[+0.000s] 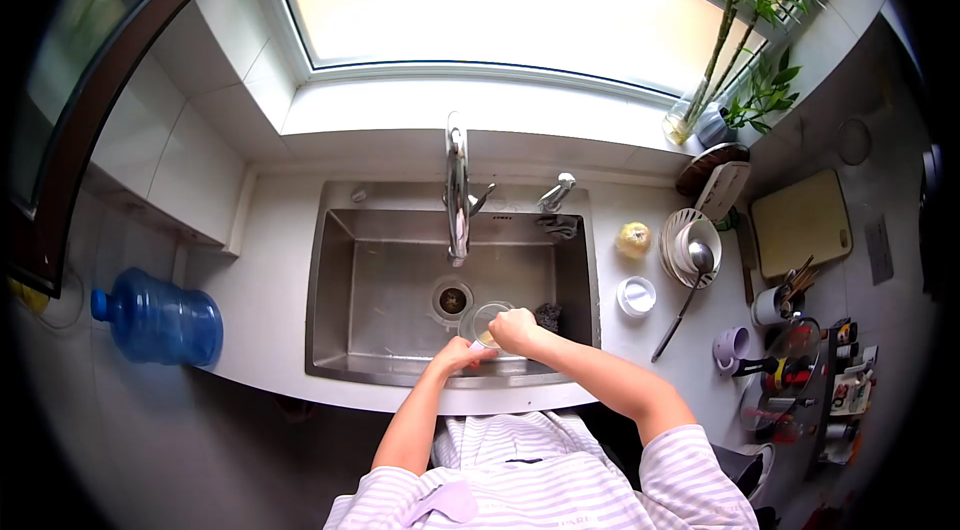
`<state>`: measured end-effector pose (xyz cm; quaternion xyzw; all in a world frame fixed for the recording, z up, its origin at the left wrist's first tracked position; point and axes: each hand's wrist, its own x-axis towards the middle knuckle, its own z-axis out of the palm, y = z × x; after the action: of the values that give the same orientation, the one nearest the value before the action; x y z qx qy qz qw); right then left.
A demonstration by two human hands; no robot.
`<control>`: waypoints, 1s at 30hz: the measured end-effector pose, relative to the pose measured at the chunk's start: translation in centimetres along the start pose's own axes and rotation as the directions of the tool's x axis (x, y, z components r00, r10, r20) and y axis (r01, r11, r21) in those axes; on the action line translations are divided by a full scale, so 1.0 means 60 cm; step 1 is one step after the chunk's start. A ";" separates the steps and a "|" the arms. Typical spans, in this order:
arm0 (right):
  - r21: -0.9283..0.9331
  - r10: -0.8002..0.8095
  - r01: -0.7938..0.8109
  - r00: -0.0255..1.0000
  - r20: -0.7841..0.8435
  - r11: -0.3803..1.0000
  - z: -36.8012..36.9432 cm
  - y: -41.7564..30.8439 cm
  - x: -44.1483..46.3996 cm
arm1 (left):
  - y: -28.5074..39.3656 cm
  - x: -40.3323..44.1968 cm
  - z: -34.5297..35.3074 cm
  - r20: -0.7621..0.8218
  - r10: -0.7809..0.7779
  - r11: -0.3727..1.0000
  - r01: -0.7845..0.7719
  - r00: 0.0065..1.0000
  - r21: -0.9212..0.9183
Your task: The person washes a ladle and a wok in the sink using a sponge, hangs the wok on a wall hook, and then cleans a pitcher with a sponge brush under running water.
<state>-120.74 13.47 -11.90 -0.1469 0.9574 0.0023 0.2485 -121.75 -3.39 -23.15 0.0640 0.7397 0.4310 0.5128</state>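
Over the front of the steel sink [400, 330], my left hand [460, 357] is closed on the near side of a clear round bowl [478, 315], apparently glass. My right hand [514, 330] is curled into a fist at the bowl's right side. Something small and yellowish shows beneath its fingers, too hidden to name. Behind the bowl lies the drain [453, 301] with its strainer. A dark scouring pad [547, 317] sits by the sink's right wall, just beyond my right wrist.
The tall faucet [457, 190] stands at the sink's back. A grey cloth [558, 225] hangs at the back right corner. On the right counter are a white lidded container [636, 297], a wrapped yellow item [633, 240] and a ladle [680, 315]. A blue water jug [165, 318] lies left.
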 end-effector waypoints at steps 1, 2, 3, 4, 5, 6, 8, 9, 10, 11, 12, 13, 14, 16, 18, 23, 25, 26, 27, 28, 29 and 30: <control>0.024 -0.043 0.044 0.997 -0.065 0.999 -0.003 0.006 0.001 | 0.003 0.003 0.000 0.004 0.001 1.000 -0.001 1.000 0.011; 0.030 -0.033 0.035 0.997 -0.070 0.999 -0.007 0.018 -0.001 | 0.006 0.007 0.001 0.037 0.048 0.999 -0.048 0.998 0.001; 0.020 -0.010 0.012 0.995 -0.097 1.000 -0.020 0.035 -0.011 | 0.020 0.004 0.002 0.071 0.096 0.995 -0.095 0.993 -0.013; 0.011 0.012 -0.010 0.992 -0.122 1.000 -0.026 0.050 -0.021 | 0.036 0.005 0.002 0.077 0.096 0.995 -0.096 0.992 -0.007; -0.004 -0.001 0.001 0.995 -0.099 1.000 -0.009 0.070 -0.030 | 0.052 0.007 0.001 -0.005 0.168 0.974 -0.165 0.986 0.152; -0.008 0.031 -0.032 0.992 -0.121 0.999 0.004 0.081 -0.048 | 0.066 0.007 0.005 -0.074 0.250 0.926 -0.216 0.965 0.309; 0.055 0.097 -0.094 0.993 -0.066 0.994 0.033 0.096 -0.073 | 0.083 0.013 0.023 -0.121 0.350 0.840 -0.254 0.929 0.479; 0.122 0.126 -0.127 0.992 0.013 0.984 0.050 0.101 -0.078 | 0.091 0.013 0.030 -0.154 0.454 0.725 -0.263 0.877 0.636; 0.288 0.198 -0.192 0.980 0.006 0.938 0.066 0.100 -0.081 | 0.094 0.010 0.039 -0.130 0.434 0.702 -0.245 0.891 0.669; 0.415 0.171 -0.164 0.985 0.021 0.895 0.080 0.108 -0.082 | 0.092 0.010 0.047 -0.133 0.433 0.701 -0.240 0.892 0.672; 0.609 0.201 -0.184 0.979 0.040 0.772 0.085 0.116 -0.081 | 0.090 0.008 0.055 -0.154 0.512 0.649 -0.263 0.845 0.714; 0.771 0.226 -0.196 0.972 0.070 0.606 0.091 0.123 -0.084 | 0.086 0.007 0.061 -0.166 0.585 0.595 -0.281 0.793 0.753; 0.868 0.246 -0.199 0.965 0.092 0.455 0.103 0.131 -0.091 | 0.081 0.007 0.061 -0.137 0.535 0.603 -0.263 0.834 0.753; 0.937 0.245 -0.271 0.945 0.216 0.221 0.116 0.137 -0.104 | 0.066 0.012 0.061 -0.123 0.541 0.597 -0.277 0.832 0.753; 0.853 0.260 -0.275 0.950 0.171 0.443 0.124 0.138 -0.112 | 0.057 0.008 0.064 -0.118 0.543 0.582 -0.272 0.831 0.766; 0.129 0.176 -0.130 0.866 -0.469 0.983 0.141 0.097 -0.125 | 0.049 -0.013 0.080 -0.186 0.529 0.629 -0.235 0.828 0.741; 0.036 -0.014 0.046 0.789 -0.614 0.998 0.155 0.090 -0.131 | 0.041 -0.008 0.084 -0.254 0.579 0.642 -0.242 0.775 0.727; 0.007 -0.033 0.047 0.789 -0.613 0.999 0.160 0.091 -0.131 | 0.036 -0.004 0.086 -0.258 0.576 0.648 -0.241 0.776 0.722; -0.020 -0.052 0.050 0.788 -0.613 0.999 0.159 0.090 -0.132 | 0.033 -0.005 0.086 -0.264 0.570 0.674 -0.259 0.778 0.691; -0.020 -0.055 0.055 0.789 -0.611 0.998 0.157 0.088 -0.133 | 0.030 -0.005 0.083 -0.271 0.566 0.697 -0.276 0.779 0.662; 0.022 0.056 -0.053 0.855 -0.515 0.998 0.155 0.086 -0.132 | 0.029 -0.004 0.080 -0.275 0.564 0.699 -0.272 0.779 0.662; 0.050 0.170 -0.164 0.897 -0.407 0.985 0.153 0.085 -0.131 | 0.029 -0.005 0.079 -0.284 0.565 0.695 -0.261 0.775 0.670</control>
<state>-111.26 21.25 -16.53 -0.0596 0.9972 -0.0140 0.0423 -118.35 0.25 -22.17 0.2853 0.9016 0.2852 0.1563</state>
